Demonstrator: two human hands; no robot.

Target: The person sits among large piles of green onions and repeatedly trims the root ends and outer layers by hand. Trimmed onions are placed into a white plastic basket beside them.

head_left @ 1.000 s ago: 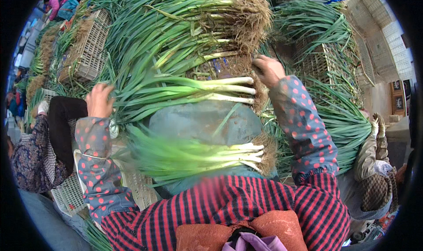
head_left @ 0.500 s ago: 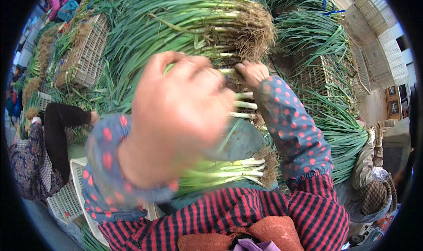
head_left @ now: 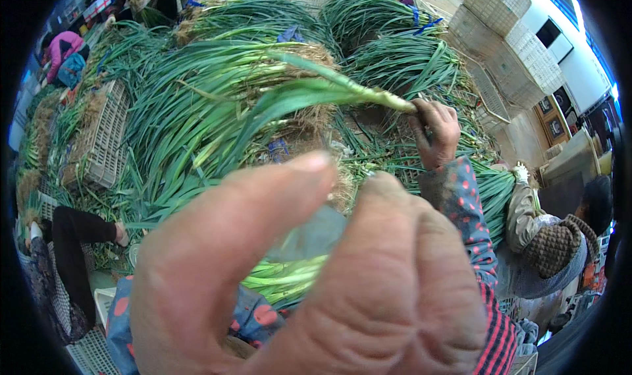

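Note:
My left hand (head_left: 368,289) is very close to the camera and fills the lower middle. Its thumb and forefinger curve towards each other with a gap between the tips, and nothing shows between them. Farther right, my right hand (head_left: 438,134) pinches a scallion (head_left: 368,95) at its pale root end. The long green leaves trail left over a large heap of scallions (head_left: 191,105) with brown roots. Behind my left hand, partly hidden, lies a small bunch of scallions (head_left: 286,276) with light stems.
Slatted plastic crates (head_left: 108,134) stand at the left, and more stacked crates (head_left: 494,52) are at the far right. One person (head_left: 556,250) works at the right, another (head_left: 66,269) at the left. Someone in pink (head_left: 64,55) is at the far left.
My right hand has lifted a scallion off the heap, up and to the right. My left hand has moved right and nearer the camera, its fingers now apart. The view has shifted.

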